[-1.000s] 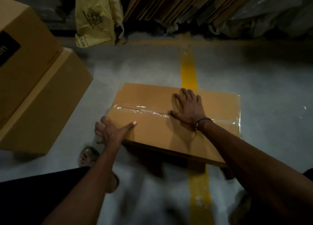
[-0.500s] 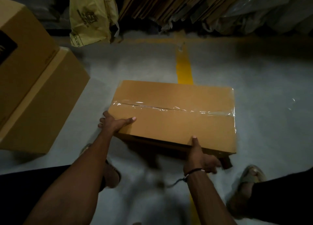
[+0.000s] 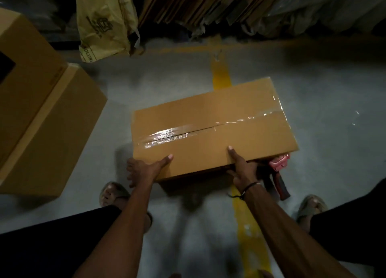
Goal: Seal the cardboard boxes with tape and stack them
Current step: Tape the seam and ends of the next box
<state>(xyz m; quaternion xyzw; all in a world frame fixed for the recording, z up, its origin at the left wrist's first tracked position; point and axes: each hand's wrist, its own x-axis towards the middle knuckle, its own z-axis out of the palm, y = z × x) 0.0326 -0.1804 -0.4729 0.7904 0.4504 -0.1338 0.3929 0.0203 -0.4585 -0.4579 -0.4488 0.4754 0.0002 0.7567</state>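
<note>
Cardboard box (image 3: 213, 129), flat, rectangular and smooth brown, sits on the grey concrete floor (image 3: 323, 131) over a yellow painted line (image 3: 221, 75), glossy wrinkled clear tape (image 3: 167, 136) along its seam. Two bigger plain boxes (image 3: 41, 119) stand stacked at left. Left hand (image 3: 146, 169) and right hand (image 3: 242, 169) clamp its near edge, thumbs on top, fingers underneath; a red tape dispenser (image 3: 278, 173) lies beside the right.

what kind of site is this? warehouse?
Most likely a warehouse or packing area: a grey floor with a painted yellow line, flattened cardboard sheets leaning along the back, stacked boxes at left, and a taped box in both hands beside a red tape dispenser.
</note>
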